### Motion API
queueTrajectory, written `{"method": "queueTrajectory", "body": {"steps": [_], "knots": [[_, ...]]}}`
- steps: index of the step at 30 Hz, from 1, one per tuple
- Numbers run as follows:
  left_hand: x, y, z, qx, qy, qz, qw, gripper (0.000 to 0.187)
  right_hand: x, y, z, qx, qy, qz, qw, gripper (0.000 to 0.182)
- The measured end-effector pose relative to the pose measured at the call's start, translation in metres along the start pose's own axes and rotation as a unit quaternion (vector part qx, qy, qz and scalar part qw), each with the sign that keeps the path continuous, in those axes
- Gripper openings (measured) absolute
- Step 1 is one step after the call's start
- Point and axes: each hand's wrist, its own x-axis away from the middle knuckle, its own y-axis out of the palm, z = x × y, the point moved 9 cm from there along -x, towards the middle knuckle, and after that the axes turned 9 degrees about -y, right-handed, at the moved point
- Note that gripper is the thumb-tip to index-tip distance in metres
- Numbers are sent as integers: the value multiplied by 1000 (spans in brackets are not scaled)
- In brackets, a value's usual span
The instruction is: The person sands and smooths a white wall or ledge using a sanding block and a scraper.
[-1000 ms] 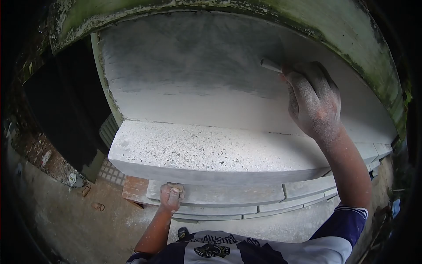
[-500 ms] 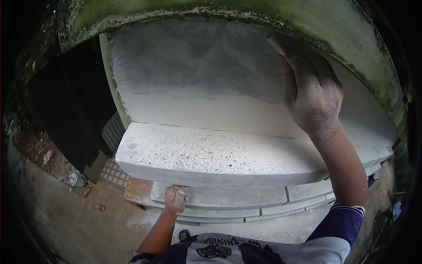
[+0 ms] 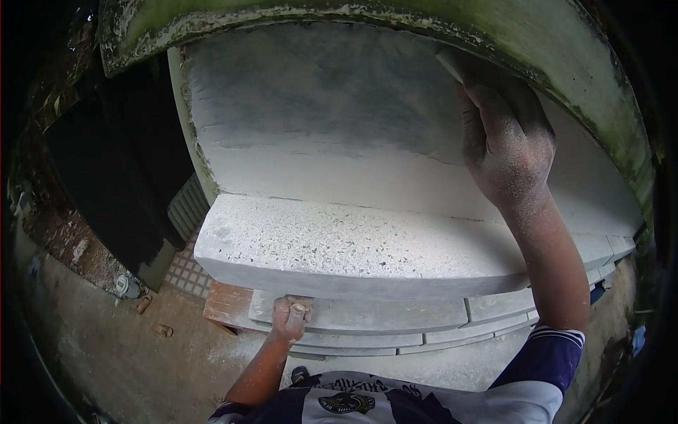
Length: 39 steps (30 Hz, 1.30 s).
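Observation:
My right hand [image 3: 519, 152], dusted with white powder, reaches up to the wall [image 3: 318, 120] just under the mossy overhang. Its fingers are closed around a flat piece with a pale straight edge [image 3: 450, 66]; the rest of that piece is hidden in shadow and behind the hand. The wall surface is grey and patchy at the top, whiter lower down. Low on the left, my left hand [image 3: 289, 319] is closed, also dusty, around a small tool with a pale rounded end [image 3: 300, 309]. Most of that tool is covered by the fingers.
A thick white ledge [image 3: 353, 244] strewn with flakes juts out below the wall. Under it lie stacked grey slabs [image 3: 381, 314] and a reddish wooden board [image 3: 227, 304]. Above curves the green, mossy overhang [image 3: 593, 78]. A dark panel [image 3: 116, 169] stands left; sandals [image 3: 163, 330] lie on the ground.
The view has shifted slightly, so the ledge and my left hand appear a little further right. My right hand stays near the wall's top with the flat piece, its position only slightly different.

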Motion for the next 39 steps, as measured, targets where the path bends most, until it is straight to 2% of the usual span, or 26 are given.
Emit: {"method": "queueTrajectory", "body": {"steps": [1, 4, 7, 8, 11, 13, 15, 18, 22, 25, 26, 28, 30, 33, 36, 39], "knots": [[0, -1, -1, 0, 8, -5, 1000, 48, -2, 4, -9, -28, -12, -16, 999, 23], [-1, -1, -2, 12, -36, 18, 999, 61, 10, 10, -45, -122, -46, -74, 989, 27], [-2, 2, 5, 8, -38, 10, 999, 60, 26, 9, -60, -136, -89, -144, 976, 27], [-2, 4, 8, 11, -33, 10, 999, 60, 25, 10, -48, -112, -69, -138, 982, 27], [-3, 5, 12, 18, -24, 4, 1000, 58, 6, 6, -13, -5, -45, -38, 998, 29], [-2, 3, 4, 20, -29, -6, 999, 56, -6, 8, -9, 14, -26, -2, 1000, 29], [-2, 3, 3, 21, -26, -3, 999, 56, -13, 13, -18, -1, -29, 1, 1000, 28], [-3, 2, 4, 12, -16, -15, 1000, 57, -1, 14, -51, -90, -65, -68, 992, 27], [-5, 2, 4, -21, -21, -14, 999, 56, 12, 8, -65, -103, -144, -153, 972, 28], [-5, 4, 9, -19, -24, -4, 1000, 58, 0, 8, -29, 7, -76, -77, 994, 29], [-5, 4, 10, -22, -22, -11, 999, 58, -11, 6, -23, 38, -66, -18, 997, 28], [-6, 5, 10, -27, -16, -26, 999, 57, -24, 11, -33, 25, -46, -9, 999, 21], [-6, 4, 8, -24, -5, -15, 1000, 55, -29, 20, -46, -44, -64, -18, 997, 21], [-4, 2, 3, -11, -6, -16, 1000, 52, -17, 28, -87, -155, -136, -115, 972, 22], [-5, 2, 3, -10, 5, -30, 999, 50, -10, 22, -82, -128, -145, -123, 973, 24], [-7, 1, 2, -16, 17, -33, 999, 51, -33, 17, -44, 6, -83, -29, 996, 23]]}}
